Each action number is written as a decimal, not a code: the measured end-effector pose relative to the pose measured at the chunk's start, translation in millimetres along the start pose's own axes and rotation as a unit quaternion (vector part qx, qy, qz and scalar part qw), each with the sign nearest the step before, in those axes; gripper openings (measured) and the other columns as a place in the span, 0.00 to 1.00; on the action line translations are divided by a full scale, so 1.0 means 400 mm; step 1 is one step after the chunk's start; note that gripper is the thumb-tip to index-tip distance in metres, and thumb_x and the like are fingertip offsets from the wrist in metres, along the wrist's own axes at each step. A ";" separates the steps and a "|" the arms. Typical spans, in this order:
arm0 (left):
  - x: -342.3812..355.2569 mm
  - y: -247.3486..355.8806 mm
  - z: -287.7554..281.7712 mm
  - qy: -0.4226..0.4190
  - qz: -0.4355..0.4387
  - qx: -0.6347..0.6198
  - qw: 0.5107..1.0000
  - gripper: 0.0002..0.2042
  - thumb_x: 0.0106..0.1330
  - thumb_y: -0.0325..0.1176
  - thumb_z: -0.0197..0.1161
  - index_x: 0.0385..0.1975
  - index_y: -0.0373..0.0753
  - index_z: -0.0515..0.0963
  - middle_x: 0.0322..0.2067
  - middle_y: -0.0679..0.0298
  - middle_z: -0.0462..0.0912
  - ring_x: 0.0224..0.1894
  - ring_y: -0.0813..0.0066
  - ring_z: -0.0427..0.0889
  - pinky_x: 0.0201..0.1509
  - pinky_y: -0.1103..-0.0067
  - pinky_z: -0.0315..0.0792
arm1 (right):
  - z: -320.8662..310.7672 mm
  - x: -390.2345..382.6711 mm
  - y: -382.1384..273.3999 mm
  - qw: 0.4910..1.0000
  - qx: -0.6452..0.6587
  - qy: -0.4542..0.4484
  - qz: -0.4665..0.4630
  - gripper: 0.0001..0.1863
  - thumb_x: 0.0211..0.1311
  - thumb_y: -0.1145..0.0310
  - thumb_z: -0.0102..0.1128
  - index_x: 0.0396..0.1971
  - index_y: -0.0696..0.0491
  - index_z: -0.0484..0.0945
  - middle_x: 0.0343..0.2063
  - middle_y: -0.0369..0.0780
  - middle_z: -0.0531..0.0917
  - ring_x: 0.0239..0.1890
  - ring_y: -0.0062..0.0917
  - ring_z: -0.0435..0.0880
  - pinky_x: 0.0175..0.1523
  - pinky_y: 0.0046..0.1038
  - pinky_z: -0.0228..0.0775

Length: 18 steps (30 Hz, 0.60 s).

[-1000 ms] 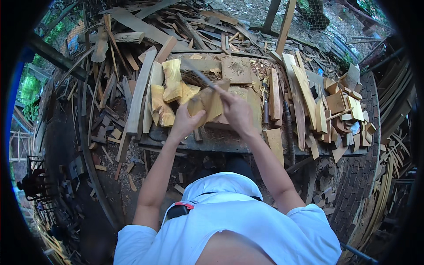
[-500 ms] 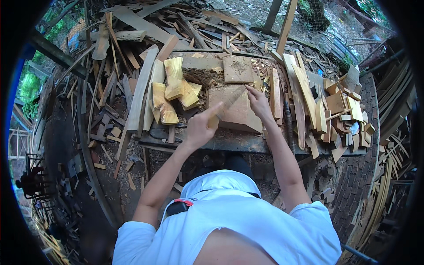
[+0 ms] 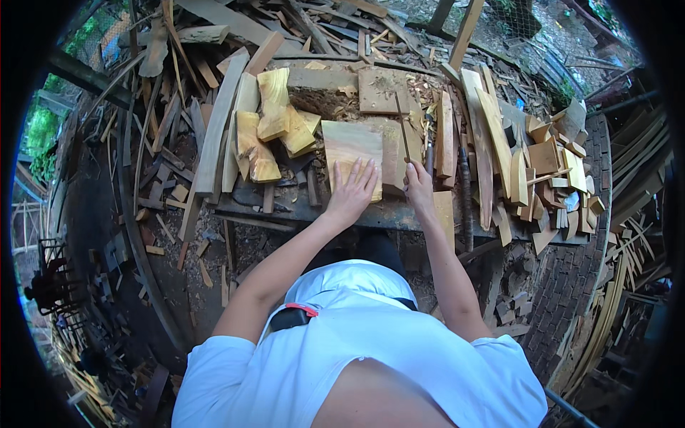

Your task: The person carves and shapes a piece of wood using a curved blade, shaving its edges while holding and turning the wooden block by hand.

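My left hand (image 3: pixel 351 191) lies with its fingers spread on a pale, flat wooden board (image 3: pixel 349 145), whose far part shows beyond my fingertips. This board overlaps the left part of a thick wooden block (image 3: pixel 394 146) on the workbench. To the right of it, my right hand (image 3: pixel 417 187) is closed around the near end of a long, thin, dark tool (image 3: pixel 402 127). The tool points away from me and looks like a blade seen edge-on; its exact kind is unclear. Beyond the block lies a square wooden piece (image 3: pixel 379 91) with shavings around it.
Yellowish wood pieces (image 3: pixel 274 93) are piled left of the board, beside long planks (image 3: pixel 227 121). Upright offcuts and small blocks (image 3: pixel 546 157) crowd the bench's right end. A dark rod-like tool (image 3: pixel 466 189) lies near the bench's front edge (image 3: pixel 285 214). Scrap wood (image 3: pixel 314 32) is heaped behind.
My left hand has gone from a closed grip to lying flat on the board, which now shows its broad face. My right hand has moved nearer to me, with the thin tool pointing away.
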<state>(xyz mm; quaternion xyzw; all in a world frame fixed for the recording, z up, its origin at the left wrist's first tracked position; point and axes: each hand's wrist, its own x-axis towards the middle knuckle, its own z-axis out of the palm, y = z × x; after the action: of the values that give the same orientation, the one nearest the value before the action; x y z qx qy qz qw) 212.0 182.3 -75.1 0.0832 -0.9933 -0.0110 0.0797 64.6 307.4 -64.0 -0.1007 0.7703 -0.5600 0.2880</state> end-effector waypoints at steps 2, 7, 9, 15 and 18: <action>0.009 -0.009 0.001 -0.040 -0.001 0.007 0.999 0.32 0.57 0.32 0.63 0.65 0.38 0.63 0.71 0.59 0.56 0.72 0.57 0.55 0.68 0.40 0.48 | 0.007 -0.016 0.018 0.999 -0.044 -0.007 -0.013 0.19 0.73 0.61 0.47 0.55 0.57 0.75 0.20 0.32 0.72 0.20 0.14 0.71 0.26 0.21 0.66; 0.024 -0.062 -0.006 -0.112 0.036 -0.111 0.987 0.47 0.42 0.40 0.78 0.66 0.41 0.61 0.71 0.61 0.56 0.72 0.61 0.55 0.70 0.44 0.50 | 0.034 -0.022 0.067 0.998 -0.036 -0.031 -0.038 0.19 0.74 0.58 0.48 0.54 0.54 0.75 0.19 0.28 0.70 0.19 0.10 0.68 0.23 0.17 0.61; 0.024 -0.068 -0.009 -0.106 0.050 -0.113 0.987 0.45 0.46 0.43 0.76 0.66 0.44 0.61 0.71 0.62 0.56 0.72 0.61 0.56 0.70 0.47 0.53 | 0.040 -0.032 0.070 0.999 -0.022 -0.030 -0.038 0.19 0.73 0.58 0.49 0.54 0.54 0.75 0.19 0.29 0.71 0.19 0.11 0.69 0.24 0.18 0.62; 0.080 -0.179 0.011 -0.043 -0.097 -0.206 0.973 0.35 0.59 0.51 0.67 0.66 0.48 0.63 0.71 0.56 0.53 0.72 0.54 0.54 0.69 0.48 0.52 | 0.055 -0.096 0.062 0.968 -0.217 0.063 -0.110 0.17 0.64 0.58 0.60 0.41 0.56 0.71 0.26 0.50 0.83 0.32 0.45 0.84 0.38 0.41 0.73; 0.094 -0.257 0.058 0.025 -0.204 -0.185 0.961 0.37 0.58 0.52 0.67 0.67 0.50 0.62 0.71 0.59 0.54 0.72 0.52 0.52 0.67 0.39 0.50 | 0.079 -0.132 0.072 0.971 -0.214 0.033 -0.102 0.18 0.62 0.58 0.62 0.41 0.56 0.71 0.26 0.50 0.83 0.31 0.45 0.84 0.37 0.42 0.73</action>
<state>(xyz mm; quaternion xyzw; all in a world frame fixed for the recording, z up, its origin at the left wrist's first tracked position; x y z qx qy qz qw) 188.4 75.0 -95.8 0.2686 -0.9334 -0.2083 0.1149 129.9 317.3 -79.6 -0.2193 0.8673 -0.4112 0.1753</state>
